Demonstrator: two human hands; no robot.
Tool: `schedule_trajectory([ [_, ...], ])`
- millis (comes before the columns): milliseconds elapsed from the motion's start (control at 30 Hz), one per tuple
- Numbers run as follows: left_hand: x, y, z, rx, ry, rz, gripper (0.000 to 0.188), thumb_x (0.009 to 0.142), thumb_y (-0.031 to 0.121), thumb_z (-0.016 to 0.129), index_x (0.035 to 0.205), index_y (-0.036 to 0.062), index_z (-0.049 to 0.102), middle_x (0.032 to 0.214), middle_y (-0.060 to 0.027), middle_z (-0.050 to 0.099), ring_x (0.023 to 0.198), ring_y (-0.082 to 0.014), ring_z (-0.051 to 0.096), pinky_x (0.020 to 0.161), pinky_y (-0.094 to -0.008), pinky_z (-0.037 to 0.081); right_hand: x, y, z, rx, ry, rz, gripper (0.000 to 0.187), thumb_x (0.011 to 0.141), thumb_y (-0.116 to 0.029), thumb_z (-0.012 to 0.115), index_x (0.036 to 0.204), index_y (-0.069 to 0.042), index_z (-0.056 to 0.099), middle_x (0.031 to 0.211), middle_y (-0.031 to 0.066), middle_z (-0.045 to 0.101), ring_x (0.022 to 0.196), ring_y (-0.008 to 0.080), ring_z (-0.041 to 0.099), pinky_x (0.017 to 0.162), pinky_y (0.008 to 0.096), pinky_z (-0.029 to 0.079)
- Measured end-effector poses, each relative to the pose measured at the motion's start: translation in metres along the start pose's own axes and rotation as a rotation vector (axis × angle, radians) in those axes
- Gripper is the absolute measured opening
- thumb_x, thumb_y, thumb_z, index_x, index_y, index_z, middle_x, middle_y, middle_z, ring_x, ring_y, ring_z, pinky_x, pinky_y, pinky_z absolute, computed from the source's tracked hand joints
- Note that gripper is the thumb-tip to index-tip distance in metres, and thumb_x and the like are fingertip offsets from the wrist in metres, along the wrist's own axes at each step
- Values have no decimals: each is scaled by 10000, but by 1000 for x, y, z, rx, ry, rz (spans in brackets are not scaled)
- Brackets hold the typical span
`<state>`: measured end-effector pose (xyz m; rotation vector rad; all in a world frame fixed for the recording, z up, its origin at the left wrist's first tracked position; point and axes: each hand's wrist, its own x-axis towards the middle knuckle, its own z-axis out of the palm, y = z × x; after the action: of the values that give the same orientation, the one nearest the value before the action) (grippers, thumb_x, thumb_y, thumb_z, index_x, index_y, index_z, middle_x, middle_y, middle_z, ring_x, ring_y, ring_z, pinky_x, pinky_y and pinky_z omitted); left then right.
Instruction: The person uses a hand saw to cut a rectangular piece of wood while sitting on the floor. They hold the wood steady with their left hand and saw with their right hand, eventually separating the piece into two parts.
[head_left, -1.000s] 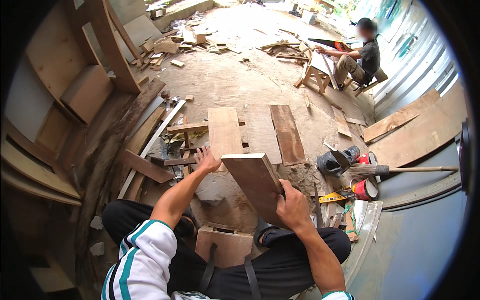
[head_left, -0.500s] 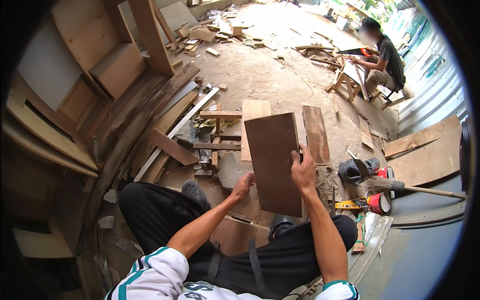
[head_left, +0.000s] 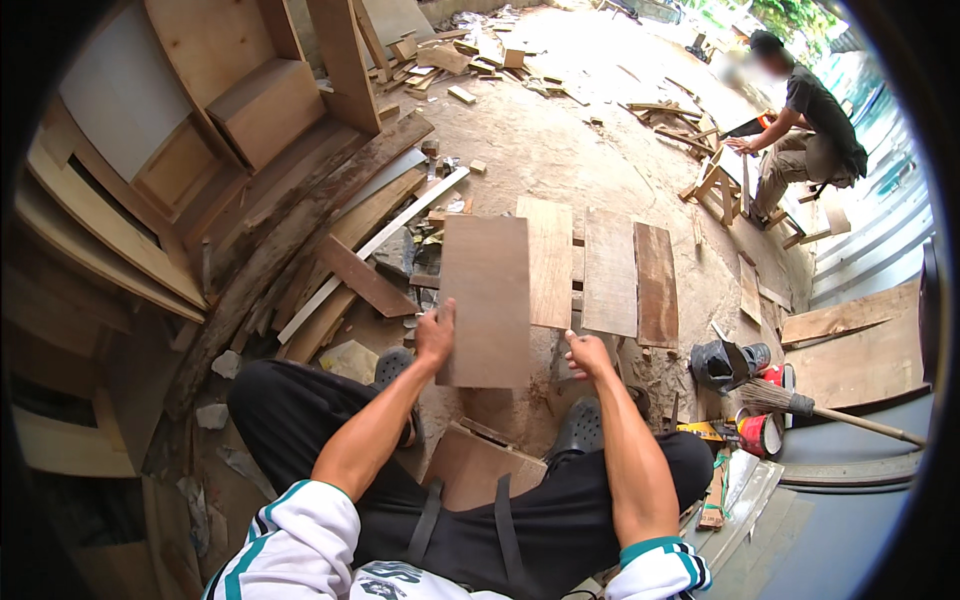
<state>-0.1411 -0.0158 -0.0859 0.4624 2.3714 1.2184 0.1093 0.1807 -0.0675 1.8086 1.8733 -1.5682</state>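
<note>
My left hand [head_left: 436, 335] is closed on the left edge of a brown rectangular wooden board [head_left: 485, 300], held upright in front of me. To its right, my right hand [head_left: 588, 355] has curled fingers, its thumb at the lower corner of a pale wooden board [head_left: 548, 262]. Whether it grips that corner is hidden. Beside the pale board are a greyish board [head_left: 610, 270] and a darker brown board [head_left: 656, 285], side by side in a row. Another brown board [head_left: 475, 470] is between my legs.
Scrap wood [head_left: 370, 285] and a heavy timber [head_left: 290, 220] line the left, by a wooden cabinet [head_left: 265, 110]. At right are a broom [head_left: 790, 400], a red can [head_left: 760, 435] and a yellow-handled tool [head_left: 705, 430]. A person [head_left: 800, 130] works at a wooden stand farther back.
The brown board has moved left and turned. My left hand has taken its left edge; my right hand has let go and moved to the pale board's corner. The greyish board has come into view.
</note>
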Motion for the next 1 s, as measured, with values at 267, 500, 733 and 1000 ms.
schedule_trajectory([
  [267,125,17,-19,183,1,28,692,898,656,568,958,-15,725,964,-280,700,983,-447,663,852,-490,497,24,25,34,449,-204,182,771,969,-610,518,1479,-47,387,1329,179,589,968,239,626,743,410,581],
  [500,161,0,-5,222,-65,-59,638,908,634,565,1095,48,733,1093,-232,708,1078,-409,651,929,-465,494,44,11,45,798,-220,142,775,988,-547,536,1512,-19,317,1486,214,458,1275,349,503,962,480,507],
  [733,150,-2,11,283,148,42,594,920,561,585,1273,85,625,1271,-228,614,1156,-418,597,980,-492,469,65,16,61,967,-221,77,611,1006,-386,589,1416,26,403,1446,225,480,1236,384,531,971,547,498],
  [1000,130,-1,11,545,188,100,545,918,524,591,1203,61,633,1265,-148,556,1256,-351,487,1007,-565,405,65,7,73,1142,-158,68,441,1023,-270,572,1314,49,476,1303,214,547,1212,359,542,1001,555,492],
])
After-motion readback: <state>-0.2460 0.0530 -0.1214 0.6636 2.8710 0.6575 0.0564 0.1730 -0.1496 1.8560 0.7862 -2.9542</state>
